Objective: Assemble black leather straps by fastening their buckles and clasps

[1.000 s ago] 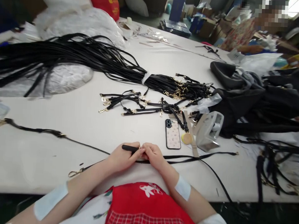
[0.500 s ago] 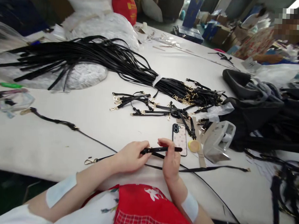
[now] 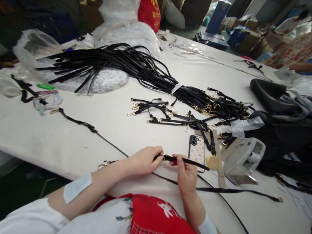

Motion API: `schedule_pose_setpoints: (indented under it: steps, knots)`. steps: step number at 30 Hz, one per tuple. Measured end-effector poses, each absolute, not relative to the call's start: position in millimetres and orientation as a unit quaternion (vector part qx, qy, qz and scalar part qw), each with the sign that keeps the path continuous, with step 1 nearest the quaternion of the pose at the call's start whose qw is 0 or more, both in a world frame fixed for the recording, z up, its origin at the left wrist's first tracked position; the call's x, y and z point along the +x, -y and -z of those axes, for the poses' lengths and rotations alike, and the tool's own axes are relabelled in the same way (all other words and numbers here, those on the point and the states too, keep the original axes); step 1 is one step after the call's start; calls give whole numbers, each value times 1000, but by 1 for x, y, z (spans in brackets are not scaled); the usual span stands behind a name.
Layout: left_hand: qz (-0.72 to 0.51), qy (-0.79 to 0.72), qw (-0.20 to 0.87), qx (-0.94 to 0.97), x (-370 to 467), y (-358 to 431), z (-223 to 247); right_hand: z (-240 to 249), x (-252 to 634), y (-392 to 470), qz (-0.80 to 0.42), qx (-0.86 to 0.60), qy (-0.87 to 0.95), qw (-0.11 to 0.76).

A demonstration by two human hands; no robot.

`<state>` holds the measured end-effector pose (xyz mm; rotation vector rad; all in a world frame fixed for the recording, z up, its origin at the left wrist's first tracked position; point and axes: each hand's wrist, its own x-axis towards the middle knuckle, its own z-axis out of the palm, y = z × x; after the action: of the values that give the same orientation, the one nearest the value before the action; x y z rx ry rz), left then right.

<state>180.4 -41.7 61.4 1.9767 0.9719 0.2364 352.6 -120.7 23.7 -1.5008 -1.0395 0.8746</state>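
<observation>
Between both hands is a black strap (image 3: 195,163) with a small gold buckle (image 3: 164,157). My left hand (image 3: 146,160) is closed around the strap just left of the buckle. My right hand (image 3: 186,171) pinches it right of the buckle, and its free end sticks out past the fingers. A gold snap hook (image 3: 102,165) lies by my left forearm. Another strap length (image 3: 240,191) runs along the table to the right, and a thin black cord passes beneath my hands. Just beyond my right hand lies a phone in a patterned case (image 3: 196,150).
A large bundle of black straps (image 3: 147,70) spans the table (image 3: 92,145), with short hooked straps (image 3: 151,108) in front. To the right are a yellow round disc (image 3: 213,162), a clear-and-white plastic container (image 3: 243,162) and black bags (image 3: 287,133). Another person (image 3: 293,54) is at far right.
My right hand's raised fingers have come down and now pinch the strap. The strap's free end points lower and farther right. The whole view has shifted, so things appear farther right.
</observation>
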Motion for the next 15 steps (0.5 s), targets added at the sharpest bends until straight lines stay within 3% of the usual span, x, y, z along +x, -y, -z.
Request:
schedule_pose_setpoints:
  steps: [5,15]
  knots:
    - [-128,-409,491,758,180,41,-54,-18,355,121,-399,-624,340,579]
    - [-140,-449,469,748,187,45,-52,-18,352,122,-421,-612,344,575]
